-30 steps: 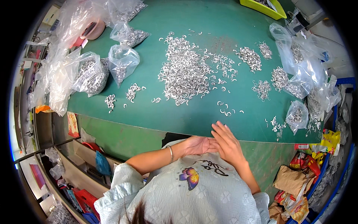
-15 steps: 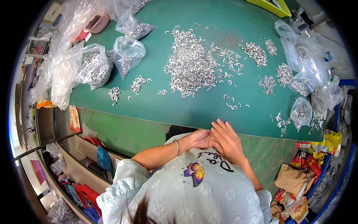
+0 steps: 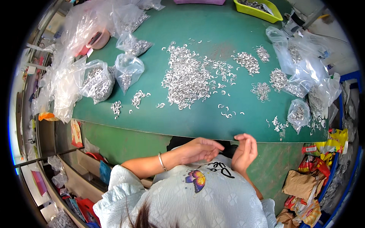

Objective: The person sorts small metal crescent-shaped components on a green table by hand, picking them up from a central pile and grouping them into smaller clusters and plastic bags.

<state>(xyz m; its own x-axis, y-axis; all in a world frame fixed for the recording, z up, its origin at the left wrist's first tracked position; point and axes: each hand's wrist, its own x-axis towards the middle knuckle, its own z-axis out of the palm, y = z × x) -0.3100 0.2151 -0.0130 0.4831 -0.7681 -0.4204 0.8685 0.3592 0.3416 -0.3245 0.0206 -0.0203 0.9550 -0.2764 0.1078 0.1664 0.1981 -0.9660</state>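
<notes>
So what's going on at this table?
A person sits at a green table strewn with small silvery C-shaped metal pieces, the biggest heap in the middle. Clear plastic bags of the same pieces line both sides. Both hands are off the table, close to the chest: the left hand with fingers extended, the right hand loosely curled. Whether either holds a piece is not visible.

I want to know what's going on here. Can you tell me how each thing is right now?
Left hand: off the table, fingers half curled, holding nothing visible.
Right hand: raised, fingers curled, grip unclear.
Metal pieces: loose, spread in piles.
Bags: part filled, slumped.
Yellow tray: holds pieces.
Bracelet: on left wrist.
</notes>
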